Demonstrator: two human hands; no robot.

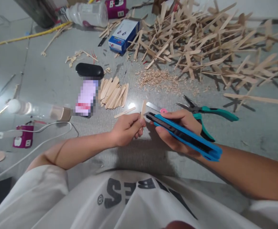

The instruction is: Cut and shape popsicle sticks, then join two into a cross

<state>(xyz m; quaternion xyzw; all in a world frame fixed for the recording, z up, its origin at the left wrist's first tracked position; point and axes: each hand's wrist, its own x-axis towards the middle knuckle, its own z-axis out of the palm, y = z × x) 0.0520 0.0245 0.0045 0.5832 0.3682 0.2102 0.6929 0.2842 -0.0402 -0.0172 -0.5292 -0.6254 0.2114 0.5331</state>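
My left hand [128, 127] is closed around a small wooden craft stick [143, 107], which points up out of the fingers. In my right hand [177, 128] lies a blue utility knife [184, 135], its blade end close beside the stick; whether the two touch I cannot tell. A thin metal blade with a pink end [163, 110] lies just beyond the knife. Pliers with teal handles [218, 112] rest partly behind my right hand. Beyond my left hand a single stick [125, 112] lies near a pile of short sticks [115, 95].
A big tangled heap of wooden sticks [201, 41] covers the back right, with wood shavings [158, 79] before it. A blue-white box [123, 35], black case [89, 70], phone [86, 95], plastic bottle [88, 14] and white cable [43, 127] also lie about.
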